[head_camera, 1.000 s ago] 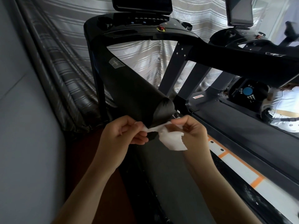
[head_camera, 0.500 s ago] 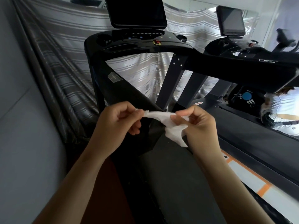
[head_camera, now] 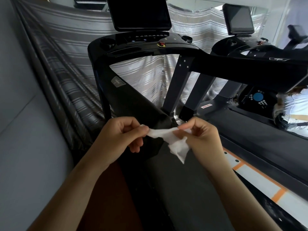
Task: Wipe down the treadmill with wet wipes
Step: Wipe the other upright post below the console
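Note:
A black treadmill (head_camera: 143,45) stands in front of me, with a dark screen (head_camera: 139,13) above its console and a thick left handrail (head_camera: 133,100) slanting down toward my hands. A crumpled white wet wipe (head_camera: 173,139) is stretched between both hands just in front of the handrail's lower end. My left hand (head_camera: 123,132) pinches its left end and my right hand (head_camera: 198,135) pinches its right end, with a loose corner hanging below. The dark running belt (head_camera: 180,189) lies under my forearms.
A grey wall (head_camera: 21,130) and a striped grey curtain (head_camera: 55,72) close in on the left. A mirror on the right shows a second treadmill (head_camera: 250,47) and a seated person in white (head_camera: 293,110). A white and orange floor strip (head_camera: 260,180) runs along the right.
The view has tilted up, showing more of the console and screen. Both hands have pulled the wipe out wider between them, away from the handrail's end.

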